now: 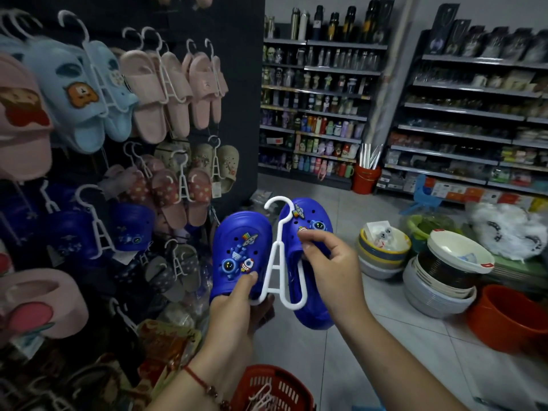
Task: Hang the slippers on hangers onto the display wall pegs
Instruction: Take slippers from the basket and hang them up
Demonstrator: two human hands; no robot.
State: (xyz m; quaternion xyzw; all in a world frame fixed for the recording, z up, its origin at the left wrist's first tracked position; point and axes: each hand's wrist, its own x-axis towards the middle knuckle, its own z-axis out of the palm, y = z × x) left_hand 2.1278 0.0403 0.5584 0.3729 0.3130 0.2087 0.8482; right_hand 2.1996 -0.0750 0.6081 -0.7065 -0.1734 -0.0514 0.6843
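A pair of blue clogs (pixel 241 256) dotted with space charms — rocket, planet, astronaut — sits on a white hanger (pixel 277 256), held in front of the dark display wall (pixel 237 69). Toes point up, long axes near upright, hook topmost. The left hand (pixel 234 307) pinches the left clog's lower edge; the right hand (pixel 329 268) grips the right clog, hiding its middle — its heel is cut off behind the wrist.

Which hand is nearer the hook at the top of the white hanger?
Right. The right hand pinches the right blue slipper just below the hook. The left hand grips the left blue slipper at its lower edge, farther down.
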